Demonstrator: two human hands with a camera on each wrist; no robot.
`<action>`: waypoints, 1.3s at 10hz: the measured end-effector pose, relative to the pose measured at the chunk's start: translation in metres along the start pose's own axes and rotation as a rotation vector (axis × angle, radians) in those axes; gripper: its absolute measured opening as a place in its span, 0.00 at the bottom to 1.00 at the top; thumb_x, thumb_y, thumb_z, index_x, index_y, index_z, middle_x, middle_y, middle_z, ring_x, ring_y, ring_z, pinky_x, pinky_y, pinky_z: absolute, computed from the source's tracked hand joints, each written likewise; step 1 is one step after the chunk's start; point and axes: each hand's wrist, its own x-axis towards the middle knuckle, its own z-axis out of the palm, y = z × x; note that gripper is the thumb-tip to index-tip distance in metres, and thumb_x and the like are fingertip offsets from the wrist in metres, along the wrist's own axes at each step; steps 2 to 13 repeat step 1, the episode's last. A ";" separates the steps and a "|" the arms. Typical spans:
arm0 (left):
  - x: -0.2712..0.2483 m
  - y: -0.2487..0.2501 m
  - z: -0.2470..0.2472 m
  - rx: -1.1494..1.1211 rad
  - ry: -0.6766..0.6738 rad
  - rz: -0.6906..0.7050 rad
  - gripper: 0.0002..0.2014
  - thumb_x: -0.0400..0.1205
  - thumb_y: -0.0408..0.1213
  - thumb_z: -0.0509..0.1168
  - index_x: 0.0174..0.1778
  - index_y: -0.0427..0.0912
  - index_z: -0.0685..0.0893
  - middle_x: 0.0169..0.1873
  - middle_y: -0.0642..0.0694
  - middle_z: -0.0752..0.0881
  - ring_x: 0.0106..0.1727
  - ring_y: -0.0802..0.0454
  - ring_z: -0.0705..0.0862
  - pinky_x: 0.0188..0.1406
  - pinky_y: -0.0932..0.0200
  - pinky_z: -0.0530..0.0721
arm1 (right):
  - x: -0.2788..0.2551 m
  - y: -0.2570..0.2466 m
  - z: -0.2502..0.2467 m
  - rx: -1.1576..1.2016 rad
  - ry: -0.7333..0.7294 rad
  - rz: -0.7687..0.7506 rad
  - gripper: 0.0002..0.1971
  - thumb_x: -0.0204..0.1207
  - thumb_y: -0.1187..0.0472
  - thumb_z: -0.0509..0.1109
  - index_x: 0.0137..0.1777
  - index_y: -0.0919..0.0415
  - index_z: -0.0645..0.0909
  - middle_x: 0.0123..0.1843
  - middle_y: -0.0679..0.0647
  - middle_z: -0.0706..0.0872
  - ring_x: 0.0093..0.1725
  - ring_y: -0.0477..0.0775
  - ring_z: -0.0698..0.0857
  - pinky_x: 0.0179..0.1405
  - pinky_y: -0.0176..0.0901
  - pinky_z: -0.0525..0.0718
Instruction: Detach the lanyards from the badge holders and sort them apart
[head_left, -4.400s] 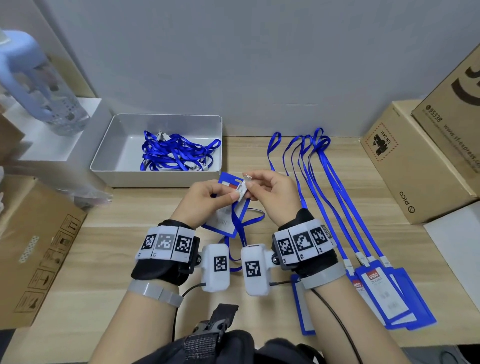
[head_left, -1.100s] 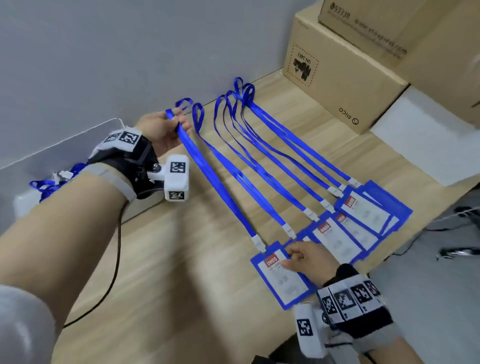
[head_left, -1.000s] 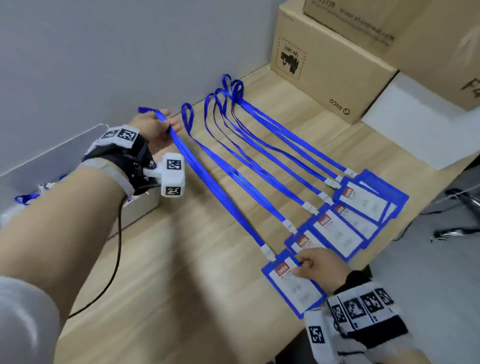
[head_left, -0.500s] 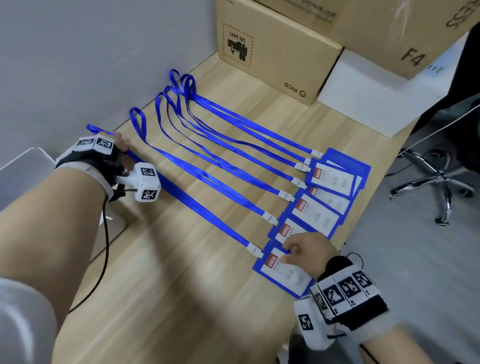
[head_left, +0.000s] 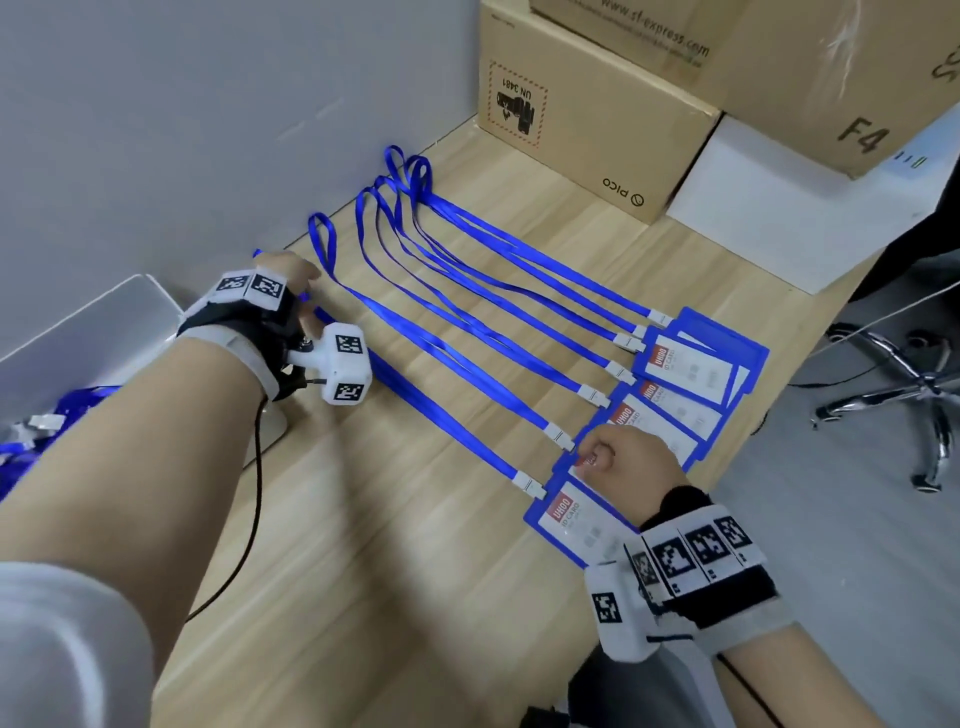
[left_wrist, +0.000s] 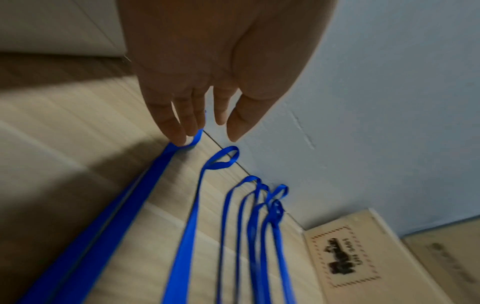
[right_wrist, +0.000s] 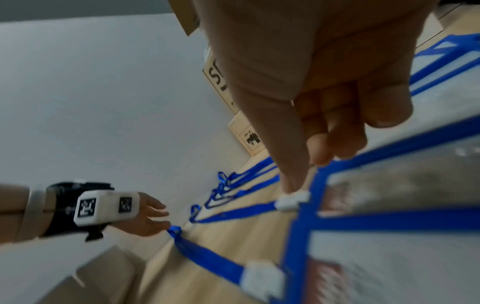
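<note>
Blue lanyards (head_left: 483, 291) lie stretched out, side by side, clipped to overlapping badge holders (head_left: 680, 374).

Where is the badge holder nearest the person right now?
In the head view, the nearest badge holder lies lower right on the table, beside the right hand.

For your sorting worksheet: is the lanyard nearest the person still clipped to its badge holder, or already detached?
Still clipped. The nearest lanyard runs straight to its white clip, which meets the top edge of the nearest badge holder.
</note>
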 end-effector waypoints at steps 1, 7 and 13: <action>-0.049 -0.003 0.017 -0.339 -0.127 0.064 0.10 0.82 0.28 0.52 0.40 0.45 0.73 0.32 0.49 0.74 0.33 0.58 0.74 0.36 0.63 0.73 | 0.010 -0.031 -0.021 0.131 0.123 -0.137 0.03 0.75 0.63 0.65 0.44 0.54 0.79 0.34 0.44 0.77 0.40 0.48 0.79 0.38 0.34 0.77; -0.049 -0.003 0.017 -0.339 -0.127 0.064 0.10 0.82 0.28 0.52 0.40 0.45 0.73 0.32 0.49 0.74 0.33 0.58 0.74 0.36 0.63 0.73 | 0.010 -0.031 -0.021 0.131 0.123 -0.137 0.03 0.75 0.63 0.65 0.44 0.54 0.79 0.34 0.44 0.77 0.40 0.48 0.79 0.38 0.34 0.77; -0.049 -0.003 0.017 -0.339 -0.127 0.064 0.10 0.82 0.28 0.52 0.40 0.45 0.73 0.32 0.49 0.74 0.33 0.58 0.74 0.36 0.63 0.73 | 0.010 -0.031 -0.021 0.131 0.123 -0.137 0.03 0.75 0.63 0.65 0.44 0.54 0.79 0.34 0.44 0.77 0.40 0.48 0.79 0.38 0.34 0.77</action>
